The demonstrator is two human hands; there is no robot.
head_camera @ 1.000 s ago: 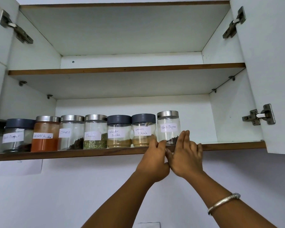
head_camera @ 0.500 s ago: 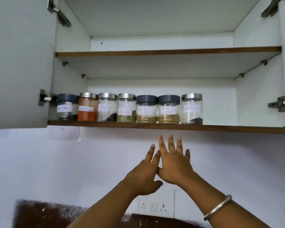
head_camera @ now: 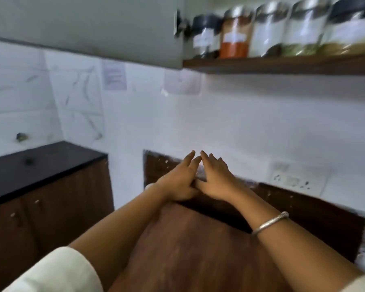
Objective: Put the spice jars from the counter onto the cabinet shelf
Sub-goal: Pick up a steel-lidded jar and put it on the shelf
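A white tiled wall (head_camera: pixel 240 123) was seen across the far side, much blurred. A cabinet door (head_camera: pixel 82 24) was hung at the upper left, and a brown wooden surface (head_camera: pixel 188 249) was spread in the near middle under the arms. A black counter (head_camera: pixel 40 165) was set at the left over brown cupboard fronts.

At the upper right the cabinet shelf (head_camera: pixel 282 64) was loaded with the spice jars (head_camera: pixel 268 32), stood upright in a close row. From the left these were a dark-lidded jar (head_camera: pixel 204 36), a jar of orange-red powder (head_camera: pixel 235 34), a metal-lidded jar with dark contents, a jar of green herb (head_camera: pixel 303 30) and a jar of tan powder (head_camera: pixel 352 28) cut off by the right edge.

Well below the shelf, the left hand (head_camera: pixel 177 182) and the right hand (head_camera: pixel 217 180) were held out together. Their fingers were kept straight and touching, and nothing was grasped by either. A socket plate (head_camera: pixel 293 180) was fixed on the wall at the right. A silver bangle (head_camera: pixel 270 223) was worn on the right wrist.
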